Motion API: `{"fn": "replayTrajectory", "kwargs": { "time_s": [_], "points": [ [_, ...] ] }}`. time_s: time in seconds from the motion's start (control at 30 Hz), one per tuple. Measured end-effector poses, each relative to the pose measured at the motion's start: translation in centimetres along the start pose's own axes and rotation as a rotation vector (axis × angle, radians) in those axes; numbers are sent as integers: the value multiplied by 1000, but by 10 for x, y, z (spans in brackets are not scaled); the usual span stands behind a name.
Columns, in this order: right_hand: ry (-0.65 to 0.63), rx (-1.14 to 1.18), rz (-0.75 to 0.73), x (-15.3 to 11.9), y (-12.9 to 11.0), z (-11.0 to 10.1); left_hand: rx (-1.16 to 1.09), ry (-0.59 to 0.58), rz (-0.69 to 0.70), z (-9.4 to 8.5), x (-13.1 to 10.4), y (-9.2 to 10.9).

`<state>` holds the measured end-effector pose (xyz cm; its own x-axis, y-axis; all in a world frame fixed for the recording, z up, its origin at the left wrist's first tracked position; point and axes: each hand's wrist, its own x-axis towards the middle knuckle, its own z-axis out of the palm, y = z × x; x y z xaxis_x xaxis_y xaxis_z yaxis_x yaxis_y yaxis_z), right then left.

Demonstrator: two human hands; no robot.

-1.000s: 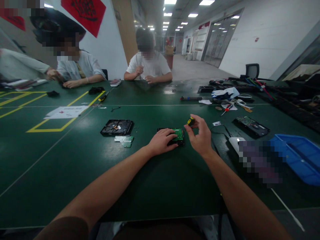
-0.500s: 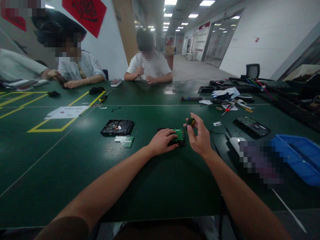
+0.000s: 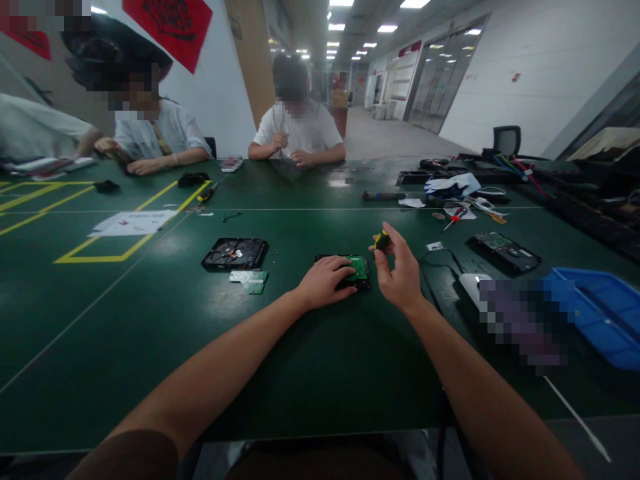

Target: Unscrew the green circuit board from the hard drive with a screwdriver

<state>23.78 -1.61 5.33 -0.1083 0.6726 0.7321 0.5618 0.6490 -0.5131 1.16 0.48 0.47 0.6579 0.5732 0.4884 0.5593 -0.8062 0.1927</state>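
A hard drive [image 3: 359,268] with a green circuit board lies in front of me. Across its left part rests my left hand [image 3: 327,281], fingers over the top and thumb along the near edge, gripping it. My right hand [image 3: 399,270] is closed round the black and yellow handle of a screwdriver [image 3: 383,240], held upright by the drive's right end; its tip cannot be made out. To the left is another hard drive [image 3: 235,254], its underside bare, with a loose green circuit board [image 3: 255,282] at its near edge. A few tiny screws [image 3: 273,253] lie beside it.
At right are a third hard drive [image 3: 504,253], a blue plastic tray [image 3: 600,313] and a partly blurred device with a cable. Gloves [image 3: 453,185], a red screwdriver [image 3: 455,217] and papers lie farther back. Two people sit across the table [image 3: 280,373].
The screwdriver handle has turned slightly in my right hand and shows more yellow. My left hand stays on the hard drive.
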Motion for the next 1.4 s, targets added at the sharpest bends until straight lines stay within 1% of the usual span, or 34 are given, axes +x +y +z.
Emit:
{"fn": "replayTrajectory", "kwargs": {
  "time_s": [0.2, 0.43, 0.57, 0.9, 1.23, 1.4],
  "points": [
    [21, -87, -48, 3, -4, -3, -21, -1, -2, 1, 0, -1],
    [-4, -15, -9, 1, 3, 0, -12, -8, 0, -1, 0, 0],
    [-3, -16, 6, 1, 5, 1, -21, -2, 6, -1, 0, 0],
    [17, -56, -33, 1, -2, -2, -15, 0, 5, -2, 0, 1],
    [16, -49, -19, 1, -1, -2, -11, 1, 2, -1, 0, 1],
    [11, -54, -53, 2, -4, -3, 1, 1, 2, -1, 0, 1]
  ]
}}
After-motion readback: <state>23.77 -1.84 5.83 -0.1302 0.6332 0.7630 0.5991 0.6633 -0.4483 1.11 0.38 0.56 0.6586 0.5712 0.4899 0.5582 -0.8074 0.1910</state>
